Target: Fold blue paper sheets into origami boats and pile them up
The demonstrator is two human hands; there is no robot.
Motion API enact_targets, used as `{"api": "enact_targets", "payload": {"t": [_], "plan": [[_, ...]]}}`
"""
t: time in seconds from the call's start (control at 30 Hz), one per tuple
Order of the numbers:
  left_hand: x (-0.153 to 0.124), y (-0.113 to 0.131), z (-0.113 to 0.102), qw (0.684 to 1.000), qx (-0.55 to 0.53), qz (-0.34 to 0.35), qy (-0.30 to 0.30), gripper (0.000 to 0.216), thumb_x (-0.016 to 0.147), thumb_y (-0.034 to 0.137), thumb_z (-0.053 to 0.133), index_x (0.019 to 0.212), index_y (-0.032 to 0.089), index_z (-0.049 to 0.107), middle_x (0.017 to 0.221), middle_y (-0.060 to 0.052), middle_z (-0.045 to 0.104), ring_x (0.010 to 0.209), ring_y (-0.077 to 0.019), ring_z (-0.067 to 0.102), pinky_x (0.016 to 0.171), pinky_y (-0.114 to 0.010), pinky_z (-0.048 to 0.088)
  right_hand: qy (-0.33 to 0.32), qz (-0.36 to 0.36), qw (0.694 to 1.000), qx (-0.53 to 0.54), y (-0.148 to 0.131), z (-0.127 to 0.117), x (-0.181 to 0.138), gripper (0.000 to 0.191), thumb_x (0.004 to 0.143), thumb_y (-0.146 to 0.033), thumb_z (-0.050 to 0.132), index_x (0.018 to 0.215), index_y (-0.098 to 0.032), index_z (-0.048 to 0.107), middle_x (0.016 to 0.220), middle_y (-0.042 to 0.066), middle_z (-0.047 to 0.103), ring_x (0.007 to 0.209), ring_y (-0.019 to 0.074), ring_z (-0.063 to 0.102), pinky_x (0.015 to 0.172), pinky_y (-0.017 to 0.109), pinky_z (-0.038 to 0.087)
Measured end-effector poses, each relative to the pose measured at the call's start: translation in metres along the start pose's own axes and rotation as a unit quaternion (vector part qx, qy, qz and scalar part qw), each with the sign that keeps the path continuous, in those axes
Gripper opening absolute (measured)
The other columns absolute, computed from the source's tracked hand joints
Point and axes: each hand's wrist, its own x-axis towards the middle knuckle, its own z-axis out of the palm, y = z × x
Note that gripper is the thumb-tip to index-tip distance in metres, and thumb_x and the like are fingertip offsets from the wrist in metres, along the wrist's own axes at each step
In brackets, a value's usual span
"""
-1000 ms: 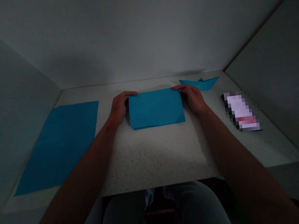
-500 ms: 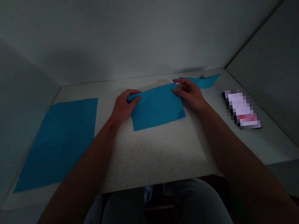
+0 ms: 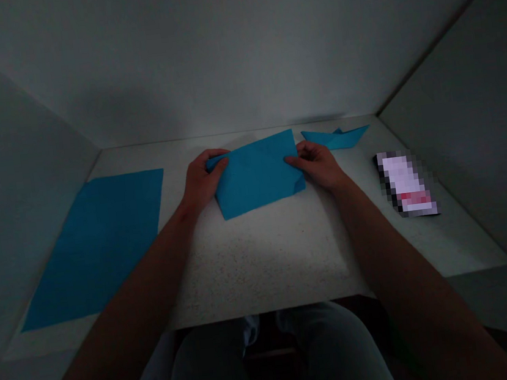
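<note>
Between my two hands is a folded sheet of blue paper [image 3: 258, 176], roughly rectangular, its right side tilted higher than its left. My left hand [image 3: 204, 176] pinches the upper left corner, thumb on the front and fingers behind. At the right edge my right hand [image 3: 318, 162] grips the paper with the thumb in front; its other fingers are curled, partly behind the edge. A small flap is turned at the lower right corner. Just beyond my right hand lies a folded blue paper boat [image 3: 337, 138].
A large flat sheet of blue paper [image 3: 98, 246] lies on the left of the white table [image 3: 263, 269]. On the right is a phone [image 3: 406, 185] with a blurred-out screen. Pale walls [image 3: 227, 51] enclose the table at the back and both sides.
The folded paper has tilted, its right end rising, and has shifted slightly left. My right hand's fingers, more spread before, have curled in at the paper's right edge.
</note>
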Motion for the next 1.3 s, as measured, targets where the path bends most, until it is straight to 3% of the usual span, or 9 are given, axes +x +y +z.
{"api": "enact_targets", "payload": {"t": [0.13,0.27,0.4,0.57,0.7,0.87,1.07,1.2,1.3], "plan": [[0.004,-0.007,-0.001,0.998,-0.019,-0.011,0.05,0.026,0.097,0.039,0.076,0.119,0.026,0.083,0.124,-0.006,0.086,0.116,-0.0279,0.076,0.106,-0.042,0.062,-0.038,0.018,0.999,-0.022,-0.003,0.002,-0.004,0.054,0.069,-0.066,0.106,0.093,-0.028,0.076,0.098,0.003,0.084,0.088,0.0227,0.078,0.084,0.042,0.068],[0.007,-0.012,-0.002,0.996,-0.013,-0.01,0.082,0.027,0.098,0.042,0.074,0.119,0.025,0.081,0.123,-0.007,0.084,0.118,-0.0265,0.075,0.103,-0.038,0.062,0.003,0.005,0.999,-0.05,0.002,-0.002,0.0,0.059,0.071,-0.077,0.1,0.087,-0.027,0.073,0.081,0.0,0.075,0.07,0.0176,0.066,0.067,0.035,0.06],[0.005,-0.013,0.002,0.999,-0.026,-0.015,0.032,0.032,0.095,0.041,0.075,0.122,0.025,0.08,0.113,-0.006,0.081,0.102,-0.022,0.075,0.089,-0.033,0.062,0.067,-0.026,0.996,-0.06,0.008,-0.008,0.007,0.059,0.079,-0.083,0.091,0.089,-0.029,0.071,0.077,-0.002,0.067,0.067,0.0173,0.058,0.067,0.037,0.057],[-0.002,-0.009,0.006,0.996,-0.07,0.002,-0.061,0.04,0.094,0.05,0.077,0.123,0.024,0.084,0.102,-0.006,0.08,0.09,-0.0198,0.075,0.081,-0.033,0.061,0.07,-0.028,0.995,-0.063,0.011,-0.01,0.007,0.056,0.081,-0.083,0.09,0.092,-0.031,0.074,0.079,-0.001,0.067,0.069,0.0184,0.059,0.072,0.04,0.061],[-0.003,-0.006,0.004,0.998,-0.046,0.0,-0.048,0.042,0.093,0.051,0.081,0.126,0.025,0.085,0.112,-0.008,0.084,0.095,-0.0217,0.077,0.081,-0.033,0.063,0.07,-0.027,0.996,-0.045,0.009,-0.009,0.006,0.055,0.077,-0.08,0.094,0.088,-0.03,0.073,0.083,-0.001,0.072,0.074,0.0195,0.064,0.076,0.04,0.063],[-0.004,-0.001,0.001,0.999,-0.032,0.015,-0.028,0.029,0.091,0.044,0.084,0.112,0.025,0.089,0.118,-0.009,0.088,0.104,-0.0249,0.08,0.093,-0.038,0.065,0.063,-0.021,0.997,-0.032,0.004,-0.006,0.005,0.053,0.071,-0.072,0.1,0.092,-0.03,0.076,0.089,0.0,0.074,0.083,0.0214,0.069,0.083,0.041,0.064],[-0.007,0.001,0.004,0.997,-0.009,0.045,-0.06,0.036,0.088,0.045,0.085,0.119,0.026,0.086,0.111,-0.007,0.087,0.093,-0.0213,0.078,0.079,-0.033,0.06,0.014,-0.009,0.998,-0.058,-0.002,-0.001,0.001,0.056,0.076,-0.072,0.097,0.112,-0.032,0.081,0.104,0.003,0.081,0.1,0.0277,0.076,0.096,0.048,0.066],[-0.013,0.006,0.006,0.979,0.031,0.108,-0.168,0.052,0.086,0.055,0.09,0.129,0.026,0.083,0.121,-0.01,0.086,0.102,-0.026,0.078,0.096,-0.042,0.061,-0.02,-0.015,0.998,-0.065,-0.003,0.002,-0.001,0.063,0.075,-0.069,0.099,0.122,-0.032,0.081,0.124,0.006,0.084,0.112,0.0297,0.077,0.099,0.046,0.065],[-0.017,0.01,0.007,0.953,0.097,0.167,-0.235,0.065,0.077,0.064,0.098,0.13,0.028,0.083,0.133,-0.011,0.084,0.121,-0.0348,0.077,0.119,-0.056,0.051,-0.017,-0.008,0.996,-0.085,-0.002,0.0,0.0,0.061,0.076,-0.068,0.098,0.121,-0.031,0.083,0.118,0.005,0.085,0.103,0.0279,0.076,0.091,0.043,0.063]]}}
